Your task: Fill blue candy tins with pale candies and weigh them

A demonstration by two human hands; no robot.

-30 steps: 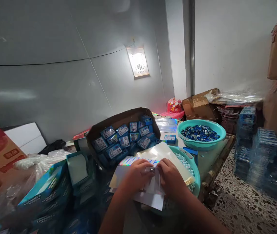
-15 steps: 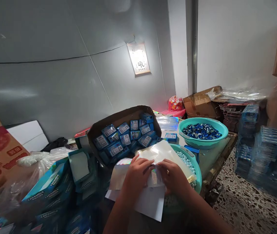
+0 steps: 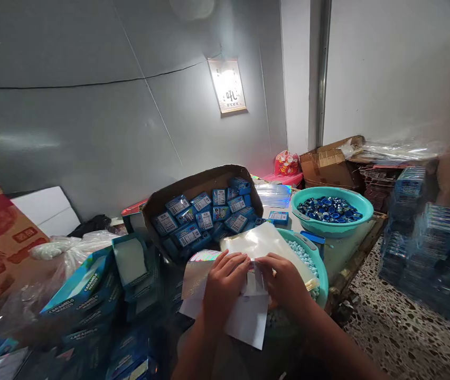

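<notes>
The left hand (image 3: 225, 285) and the right hand (image 3: 286, 279) are close together, low in front of the person. The fingers of both hands are pinched on a thin, shiny sheet (image 3: 255, 285), near its top edge, and their tips are nearly side by side. A white paper (image 3: 246, 323) pokes out under the sheet, between the two arms. Off to the left are blue boxes (image 3: 80, 293) with CARAMELO on them. Just past the hands, some smooth, pale sheets (image 3: 252, 240) cover part of a blue-green bowl (image 3: 322, 272) full of little light blue balls (image 3: 304, 257). Behind that, a big brown box (image 3: 205, 177) leans over, with lots of small blue packs (image 3: 187, 235) inside. Farther back on the counter (image 3: 338, 253) is another blue-green bowl (image 3: 330, 229), full of shiny blue bits (image 3: 328, 209). Past it I see a red flowery bag (image 3: 287, 163), and a bright sign (image 3: 228, 87) hangs on the gray wall (image 3: 70, 45)
</notes>
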